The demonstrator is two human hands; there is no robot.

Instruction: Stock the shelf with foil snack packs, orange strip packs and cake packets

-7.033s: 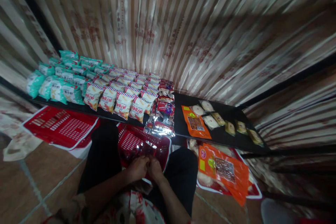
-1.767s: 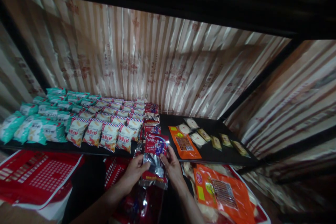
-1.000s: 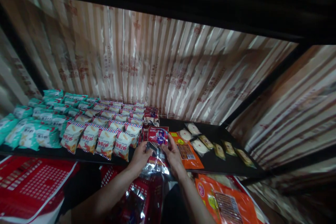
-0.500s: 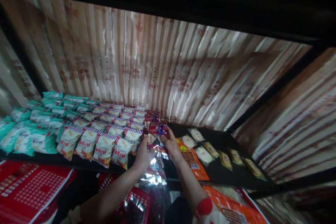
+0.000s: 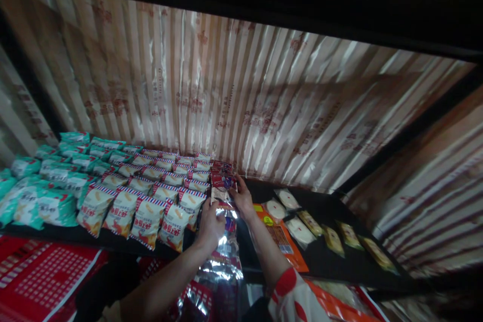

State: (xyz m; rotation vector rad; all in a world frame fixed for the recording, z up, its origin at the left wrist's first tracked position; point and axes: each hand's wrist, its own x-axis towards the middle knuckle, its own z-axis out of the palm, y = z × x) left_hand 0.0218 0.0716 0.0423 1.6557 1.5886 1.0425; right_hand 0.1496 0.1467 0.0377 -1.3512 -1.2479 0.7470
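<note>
Both my hands reach over a black shelf [image 5: 320, 261] into a row of red and silver snack packets [image 5: 223, 181]. My left hand [image 5: 210, 222] grips the left side of a packet in that row, fingers curled on it. My right hand [image 5: 241, 199] pinches the right edge of the same red packet near the back of the row. More shiny silver packets [image 5: 222, 261] of the row trail down toward the shelf's front edge between my forearms.
White and orange striped snack bags [image 5: 147, 211] fill the shelf left of the row, teal bags [image 5: 45, 196] farther left. An orange packet [image 5: 281, 241] and small pale packets [image 5: 302, 221] lie to the right. A red basket [image 5: 41, 276] sits below. A striped curtain backs the shelf.
Both hands lifted a red and silver packet from my lap up to the shelf, then pushed it steadily deeper along the row toward the curtain. The camera leaned in closer.
</note>
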